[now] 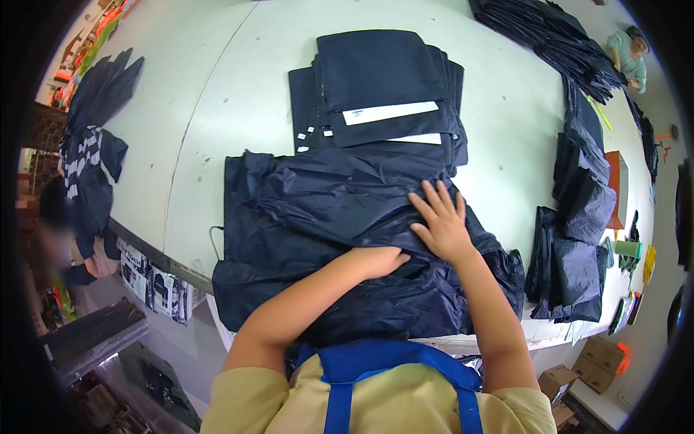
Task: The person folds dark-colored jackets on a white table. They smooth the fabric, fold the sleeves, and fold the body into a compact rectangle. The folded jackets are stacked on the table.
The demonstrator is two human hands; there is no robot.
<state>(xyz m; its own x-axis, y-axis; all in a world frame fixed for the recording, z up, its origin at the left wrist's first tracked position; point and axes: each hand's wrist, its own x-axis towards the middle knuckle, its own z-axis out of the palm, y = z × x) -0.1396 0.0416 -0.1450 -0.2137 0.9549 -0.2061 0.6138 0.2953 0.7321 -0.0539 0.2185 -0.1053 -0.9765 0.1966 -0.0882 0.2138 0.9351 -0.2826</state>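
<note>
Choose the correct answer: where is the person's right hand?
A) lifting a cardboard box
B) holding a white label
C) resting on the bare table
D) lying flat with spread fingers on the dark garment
D: the right hand lies flat, fingers spread, on the crumpled dark navy garment on the table.

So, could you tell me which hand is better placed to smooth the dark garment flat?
Probably the right hand: it lies open on top of the dark garment, while the left hand is tucked into a fold.

Left hand (387, 259) buried in dark jacket (318, 217) folds
</note>
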